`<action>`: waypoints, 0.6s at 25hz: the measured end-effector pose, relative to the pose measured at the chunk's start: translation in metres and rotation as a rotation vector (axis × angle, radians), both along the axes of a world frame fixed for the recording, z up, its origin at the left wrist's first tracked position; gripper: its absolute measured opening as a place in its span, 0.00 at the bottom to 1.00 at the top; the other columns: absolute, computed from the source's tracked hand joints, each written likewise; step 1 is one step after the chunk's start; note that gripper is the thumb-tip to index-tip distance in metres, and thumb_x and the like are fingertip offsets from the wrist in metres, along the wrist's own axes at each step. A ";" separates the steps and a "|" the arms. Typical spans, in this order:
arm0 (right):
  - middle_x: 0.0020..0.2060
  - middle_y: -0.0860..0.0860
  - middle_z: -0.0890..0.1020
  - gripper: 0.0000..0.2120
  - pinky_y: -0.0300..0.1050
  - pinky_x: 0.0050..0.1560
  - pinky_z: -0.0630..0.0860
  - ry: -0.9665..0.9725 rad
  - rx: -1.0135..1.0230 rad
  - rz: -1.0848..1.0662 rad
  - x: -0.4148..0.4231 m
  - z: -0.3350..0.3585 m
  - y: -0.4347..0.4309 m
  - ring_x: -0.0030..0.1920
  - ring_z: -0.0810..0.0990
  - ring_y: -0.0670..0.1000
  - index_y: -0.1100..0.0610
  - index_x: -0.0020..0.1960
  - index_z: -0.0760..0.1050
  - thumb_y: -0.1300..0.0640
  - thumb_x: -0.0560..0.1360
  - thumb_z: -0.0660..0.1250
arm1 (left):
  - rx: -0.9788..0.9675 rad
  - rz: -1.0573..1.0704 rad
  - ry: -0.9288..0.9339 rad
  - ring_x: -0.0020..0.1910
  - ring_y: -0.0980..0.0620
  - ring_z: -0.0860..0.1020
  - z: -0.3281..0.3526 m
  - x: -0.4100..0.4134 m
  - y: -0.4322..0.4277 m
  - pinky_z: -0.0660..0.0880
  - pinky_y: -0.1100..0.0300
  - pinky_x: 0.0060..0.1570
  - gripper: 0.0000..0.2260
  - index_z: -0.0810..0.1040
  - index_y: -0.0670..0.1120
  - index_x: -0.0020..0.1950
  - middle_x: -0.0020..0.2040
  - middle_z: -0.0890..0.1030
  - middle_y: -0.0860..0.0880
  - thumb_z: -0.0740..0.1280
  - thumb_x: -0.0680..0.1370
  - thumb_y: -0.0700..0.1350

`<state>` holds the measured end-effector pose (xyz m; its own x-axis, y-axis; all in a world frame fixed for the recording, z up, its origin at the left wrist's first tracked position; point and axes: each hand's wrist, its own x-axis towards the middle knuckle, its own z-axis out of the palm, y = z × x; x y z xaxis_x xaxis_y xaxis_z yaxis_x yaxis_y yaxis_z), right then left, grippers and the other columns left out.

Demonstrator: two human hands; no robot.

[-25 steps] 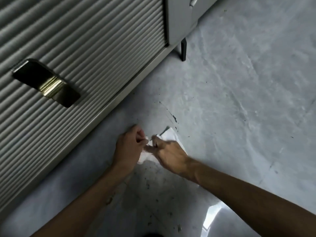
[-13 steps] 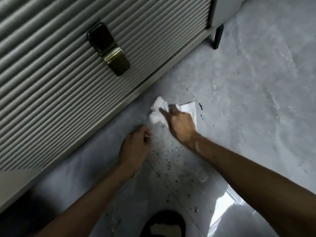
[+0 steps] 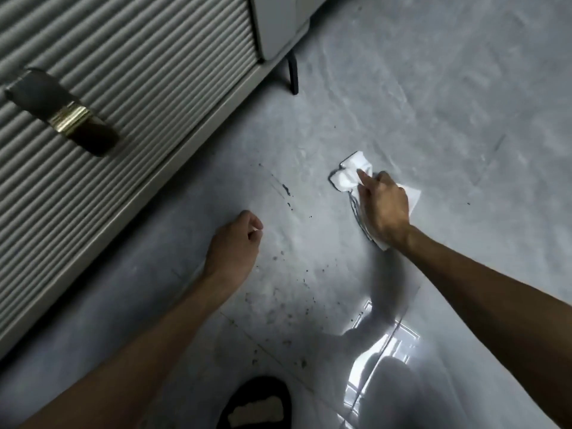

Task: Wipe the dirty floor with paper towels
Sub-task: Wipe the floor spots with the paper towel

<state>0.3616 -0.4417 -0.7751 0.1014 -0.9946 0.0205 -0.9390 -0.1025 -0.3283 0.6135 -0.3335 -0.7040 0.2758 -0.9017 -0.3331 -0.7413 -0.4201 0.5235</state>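
Observation:
My right hand [image 3: 383, 209] presses a crumpled white paper towel [image 3: 351, 174] flat against the grey floor [image 3: 448, 103], fingers spread on top of it; part of the towel sticks out past my fingertips and at the right of my hand. My left hand [image 3: 235, 246] rests on the floor to the left, fingers curled in a loose fist, with a tiny white scrap at the fingertips. Dark streaks and specks of dirt [image 3: 286, 190] lie on the floor between and below my hands.
A ribbed grey cabinet front [image 3: 123, 72] with a dark and brass handle [image 3: 66, 119] runs along the left. A thin black furniture leg [image 3: 292, 75] stands at the top. A black sandal [image 3: 257, 404] shows at the bottom edge. A window glare [image 3: 380, 357] reflects on the floor.
My right hand has slid the paper towel to the right, away from the cabinet and the dark streak. My left hand let go of the towel earlier and has stayed on the floor.

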 end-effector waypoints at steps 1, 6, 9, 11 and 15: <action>0.52 0.61 0.75 0.19 0.55 0.39 0.76 0.023 -0.002 0.068 0.005 -0.010 0.010 0.42 0.79 0.65 0.53 0.70 0.71 0.54 0.79 0.61 | 0.001 -0.009 -0.006 0.47 0.46 0.79 -0.001 -0.003 -0.003 0.77 0.52 0.48 0.03 0.75 0.46 0.50 0.48 0.82 0.47 0.63 0.79 0.41; 0.56 0.59 0.76 0.20 0.50 0.44 0.77 -0.154 0.249 0.678 0.042 -0.008 0.150 0.49 0.79 0.62 0.54 0.67 0.73 0.64 0.77 0.60 | -0.080 -0.168 0.025 0.51 0.44 0.79 -0.007 -0.051 -0.031 0.75 0.54 0.50 0.08 0.77 0.47 0.52 0.50 0.82 0.46 0.61 0.77 0.37; 0.52 0.54 0.78 0.14 0.48 0.51 0.72 -0.283 0.262 0.637 -0.012 0.016 0.158 0.50 0.74 0.52 0.53 0.60 0.77 0.61 0.78 0.61 | -0.168 -0.364 0.116 0.57 0.45 0.78 -0.014 -0.105 -0.046 0.73 0.54 0.57 0.12 0.77 0.45 0.55 0.55 0.81 0.46 0.61 0.75 0.34; 0.44 0.49 0.77 0.10 0.45 0.47 0.70 -0.291 0.113 0.188 -0.093 0.026 0.132 0.44 0.74 0.45 0.50 0.54 0.80 0.50 0.78 0.62 | -0.148 -0.513 0.081 0.62 0.46 0.74 -0.018 -0.142 -0.050 0.70 0.56 0.61 0.15 0.74 0.45 0.61 0.60 0.78 0.46 0.60 0.76 0.35; 0.47 0.57 0.75 0.16 0.48 0.48 0.70 0.004 -0.057 -0.601 -0.255 0.017 0.087 0.47 0.77 0.59 0.51 0.66 0.75 0.54 0.80 0.60 | -0.141 -0.841 -0.150 0.75 0.42 0.58 -0.044 -0.193 -0.050 0.55 0.56 0.73 0.24 0.60 0.38 0.74 0.74 0.62 0.37 0.59 0.79 0.41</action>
